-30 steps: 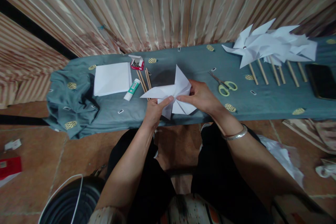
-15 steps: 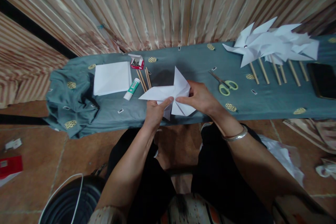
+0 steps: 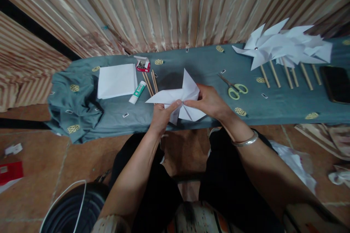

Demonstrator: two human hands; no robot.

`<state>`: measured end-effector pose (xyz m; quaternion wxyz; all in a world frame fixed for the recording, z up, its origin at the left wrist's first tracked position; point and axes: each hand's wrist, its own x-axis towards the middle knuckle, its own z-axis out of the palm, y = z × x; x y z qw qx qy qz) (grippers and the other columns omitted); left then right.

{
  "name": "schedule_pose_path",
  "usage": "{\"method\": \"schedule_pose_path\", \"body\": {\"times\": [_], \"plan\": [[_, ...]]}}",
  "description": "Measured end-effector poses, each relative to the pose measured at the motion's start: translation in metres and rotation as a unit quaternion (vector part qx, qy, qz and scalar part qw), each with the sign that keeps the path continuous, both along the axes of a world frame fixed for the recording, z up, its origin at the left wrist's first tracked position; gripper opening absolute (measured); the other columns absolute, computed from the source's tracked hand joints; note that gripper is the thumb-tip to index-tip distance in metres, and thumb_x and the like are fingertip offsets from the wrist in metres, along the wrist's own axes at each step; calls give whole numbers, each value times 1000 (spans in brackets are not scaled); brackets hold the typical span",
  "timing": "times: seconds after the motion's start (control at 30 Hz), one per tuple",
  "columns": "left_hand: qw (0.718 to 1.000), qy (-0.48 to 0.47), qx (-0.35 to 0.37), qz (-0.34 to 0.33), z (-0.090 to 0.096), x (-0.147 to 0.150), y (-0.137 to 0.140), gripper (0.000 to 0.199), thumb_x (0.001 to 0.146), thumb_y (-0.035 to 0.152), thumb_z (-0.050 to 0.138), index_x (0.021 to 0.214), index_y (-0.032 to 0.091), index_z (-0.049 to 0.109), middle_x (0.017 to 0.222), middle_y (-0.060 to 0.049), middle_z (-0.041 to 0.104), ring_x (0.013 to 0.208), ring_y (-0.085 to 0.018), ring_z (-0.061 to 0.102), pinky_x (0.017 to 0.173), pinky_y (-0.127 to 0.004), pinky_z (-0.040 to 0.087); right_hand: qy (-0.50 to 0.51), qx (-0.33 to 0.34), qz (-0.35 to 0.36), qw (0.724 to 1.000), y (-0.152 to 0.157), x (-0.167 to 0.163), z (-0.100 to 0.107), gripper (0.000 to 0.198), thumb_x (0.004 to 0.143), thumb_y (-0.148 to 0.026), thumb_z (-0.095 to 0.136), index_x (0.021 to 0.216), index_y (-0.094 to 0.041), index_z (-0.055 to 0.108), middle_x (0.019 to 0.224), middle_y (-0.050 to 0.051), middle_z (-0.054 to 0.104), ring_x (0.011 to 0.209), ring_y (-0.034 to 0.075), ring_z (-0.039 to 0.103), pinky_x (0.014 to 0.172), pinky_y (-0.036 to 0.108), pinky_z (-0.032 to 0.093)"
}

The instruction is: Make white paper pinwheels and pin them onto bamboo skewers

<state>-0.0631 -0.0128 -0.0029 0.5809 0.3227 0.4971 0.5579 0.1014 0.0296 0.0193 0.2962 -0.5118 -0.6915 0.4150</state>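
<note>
A white paper pinwheel (image 3: 188, 84) with pointed blades is held between both hands above the near edge of the cloth-covered table. My left hand (image 3: 162, 115) grips its lower left, the thumb pressing close to the centre. From the right, my right hand (image 3: 210, 101) pinches it, with the thumb tip also at the centre and the fingers behind the paper. The fingers under the pinwheel are mostly hidden. Just left of it lie several thin wooden sticks (image 3: 150, 83) and a glue stick (image 3: 137, 92). Scissors (image 3: 235, 89) with green handles rest to the right.
White paper sheets (image 3: 117, 81) are stacked at the left, beside a small red box (image 3: 143, 64) of metal pins. Several finished pinwheels (image 3: 290, 45) on sticks lie at the right, near a dark phone (image 3: 335, 83). A black bucket (image 3: 76, 209) stands on the floor.
Both hands and the pinwheel have shifted very slightly to the right. The thumbs still press at the centre, and nothing else has moved.
</note>
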Motion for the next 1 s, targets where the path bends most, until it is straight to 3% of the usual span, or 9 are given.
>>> {"method": "schedule_pose_path", "body": {"times": [0.33, 0.73, 1.0], "plan": [[999, 23, -16, -16, 0, 0, -1, 38, 50, 28, 89, 84, 16, 76, 87, -5, 77, 86, -24, 71, 87, -37, 53, 5, -1, 3, 1000, 1, 2, -1, 31, 68, -27, 77, 96, -19, 68, 90, 5, 74, 82, 28, 68, 68, 37, 55], [999, 33, 8, -16, 0, 0, -2, 35, 55, 29, 87, 87, 17, 77, 91, -6, 78, 89, -25, 72, 89, -39, 54, 23, -8, 16, 1000, -1, 3, -3, 31, 69, -32, 77, 96, -20, 68, 90, 4, 75, 82, 27, 68, 66, 35, 56], [1000, 11, -11, 12, 6, 0, -3, 33, 55, 28, 87, 83, 15, 77, 86, -6, 78, 85, -25, 72, 88, -40, 54, 112, -60, 21, 992, -5, 1, 4, 46, 66, -42, 80, 103, -18, 66, 90, 7, 76, 80, 26, 72, 67, 37, 58]]}}
